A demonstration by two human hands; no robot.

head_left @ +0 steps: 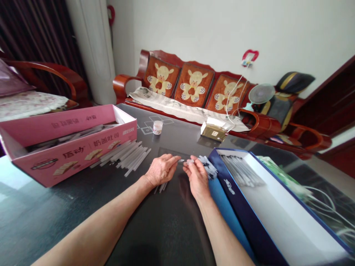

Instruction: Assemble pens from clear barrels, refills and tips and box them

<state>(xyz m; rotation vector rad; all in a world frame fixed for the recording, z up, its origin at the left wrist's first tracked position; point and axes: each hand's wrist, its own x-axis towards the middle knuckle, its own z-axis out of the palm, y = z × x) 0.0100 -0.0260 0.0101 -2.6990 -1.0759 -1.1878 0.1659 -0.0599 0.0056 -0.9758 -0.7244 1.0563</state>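
My left hand (163,170) is closed, its thumb and forefinger pinched around a slim translucent piece (181,160) that looks like the tip of a plastic tube. Below that wrist, the ends of a few thin tubes (163,187) show; I cannot tell whether they are held or lie on the table. My right hand (198,177) faces it with curled fingers, gripping a small clear plastic piece (190,162). Just beyond the right fingers is a pile of small translucent plastic pieces (209,168). Left of my hands, many whitish tubes (127,157) lie in a loose heap.
A pink carton (77,155) with more tubes inside stands at left. At right sits a blue box (266,210) holding a row of dark-ended tubes (241,170). A small lidded jar (158,128) and a tissue box (213,131) stand farther back on the dark table (172,229).
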